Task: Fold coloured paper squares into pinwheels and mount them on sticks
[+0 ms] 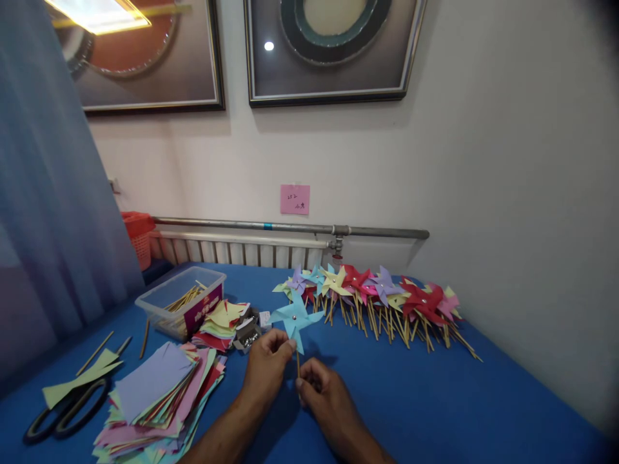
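A light blue paper pinwheel (294, 316) with a pin at its centre stands upright on a thin wooden stick (298, 368) in front of me. My left hand (269, 365) is closed, its thumb and fingers pinching near the pinwheel's lower blade and the top of the stick. Lower down, my right hand (325, 393) is closed around the stick between thumb and fingertips. Just left of my left hand lies a small open box of metal pins (247, 338), beside a pile of cut paper pieces (222, 322).
Finished pinwheels (382, 290) lie in a row at the back right. A clear plastic box (213, 278) holds wooden sticks. At the left are stacked coloured paper sheets (155, 380) and black-handled scissors (80, 407) under a yellow paper piece (80, 380). A wall pipe (290, 227) runs behind the table.
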Available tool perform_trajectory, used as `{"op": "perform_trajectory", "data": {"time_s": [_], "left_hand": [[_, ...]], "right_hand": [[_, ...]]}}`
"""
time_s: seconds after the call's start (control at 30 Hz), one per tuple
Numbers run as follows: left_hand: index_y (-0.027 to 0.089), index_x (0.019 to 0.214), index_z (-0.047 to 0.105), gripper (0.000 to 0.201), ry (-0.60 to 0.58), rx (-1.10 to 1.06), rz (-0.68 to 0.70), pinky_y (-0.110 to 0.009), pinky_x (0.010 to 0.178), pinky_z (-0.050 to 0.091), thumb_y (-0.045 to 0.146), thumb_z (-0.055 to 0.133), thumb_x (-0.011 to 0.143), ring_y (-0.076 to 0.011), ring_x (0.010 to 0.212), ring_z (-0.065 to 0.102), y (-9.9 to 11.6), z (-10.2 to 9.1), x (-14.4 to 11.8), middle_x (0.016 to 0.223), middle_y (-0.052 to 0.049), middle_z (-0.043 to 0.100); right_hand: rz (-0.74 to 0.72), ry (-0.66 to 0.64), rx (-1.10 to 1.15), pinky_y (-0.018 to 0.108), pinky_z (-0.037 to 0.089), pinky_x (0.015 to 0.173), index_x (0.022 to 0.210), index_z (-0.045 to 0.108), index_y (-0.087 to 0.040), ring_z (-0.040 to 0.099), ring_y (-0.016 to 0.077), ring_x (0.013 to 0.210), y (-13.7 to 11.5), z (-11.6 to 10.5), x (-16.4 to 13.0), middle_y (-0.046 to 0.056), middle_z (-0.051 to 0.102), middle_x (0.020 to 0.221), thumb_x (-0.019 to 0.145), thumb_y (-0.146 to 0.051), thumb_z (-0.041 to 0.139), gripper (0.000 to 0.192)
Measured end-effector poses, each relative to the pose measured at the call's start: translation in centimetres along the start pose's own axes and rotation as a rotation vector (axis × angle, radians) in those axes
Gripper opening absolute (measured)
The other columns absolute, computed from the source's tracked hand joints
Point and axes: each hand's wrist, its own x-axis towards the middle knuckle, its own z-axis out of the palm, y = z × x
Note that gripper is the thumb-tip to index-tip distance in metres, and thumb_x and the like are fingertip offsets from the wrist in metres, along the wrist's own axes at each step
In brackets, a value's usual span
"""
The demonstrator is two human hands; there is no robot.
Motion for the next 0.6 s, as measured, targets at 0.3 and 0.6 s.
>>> {"op": "perform_trajectory", "data": {"time_s": [0.3,0.6], "left_hand": [[0.018,0.067,0.060,0.019,0.050,0.094,0.033,-0.023,0.058,0.035,0.034,0.065,0.075,-0.0112,0.056,0.044,0.3,-1.0,0.5,0.057,0.005,0.050],[0.018,0.074,0.062,0.021,0.117,0.061,0.047,-0.024,0.061,0.038,0.038,0.068,0.072,-0.0124,0.060,0.048,0.6,-1.9,1.2,0.062,0.004,0.055]], "right_hand": [[0.024,-0.016,0.036,0.024,0.035,0.056,0.072,0.053,-0.022,0.046,0.0123,0.055,0.2,0.3,0.0,-0.006,0.053,0.057,0.082,-0.022,0.054,0.010],[0.053,-0.036,0.015,0.024,0.037,0.057,0.072,0.053,-0.021,0.048,0.0125,0.056,-0.1,0.3,0.0,-0.005,0.055,0.058,0.080,-0.021,0.053,0.008]]}}
